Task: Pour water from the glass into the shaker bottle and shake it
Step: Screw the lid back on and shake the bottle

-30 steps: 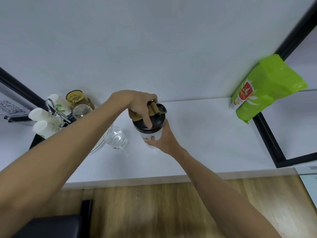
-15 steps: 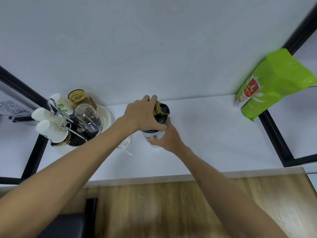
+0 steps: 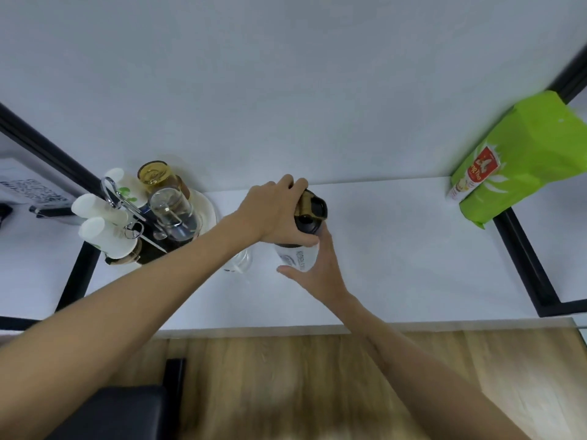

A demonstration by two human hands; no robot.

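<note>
The shaker bottle (image 3: 298,257) stands upright on the white shelf (image 3: 397,249); it has a pale body with print and a black lid with a gold flip cap (image 3: 309,206). My left hand (image 3: 274,211) grips the lid from above, fingers curled over its rim. My right hand (image 3: 317,271) holds the bottle's body from the right, thumb across the front. The clear glass (image 3: 241,263) sits just left of the bottle, mostly hidden under my left forearm.
A round tray (image 3: 208,204) at the left holds upturned glasses, white cups and a metal rack. A green bag (image 3: 521,160) leans at the right by a black frame post (image 3: 524,262). Wooden floor and a black seat (image 3: 124,411) lie below the shelf edge.
My left hand has turned on the lid, its fingers now further round the far side. The view has shifted left, bringing the tray into full sight. The bottle stays in place.
</note>
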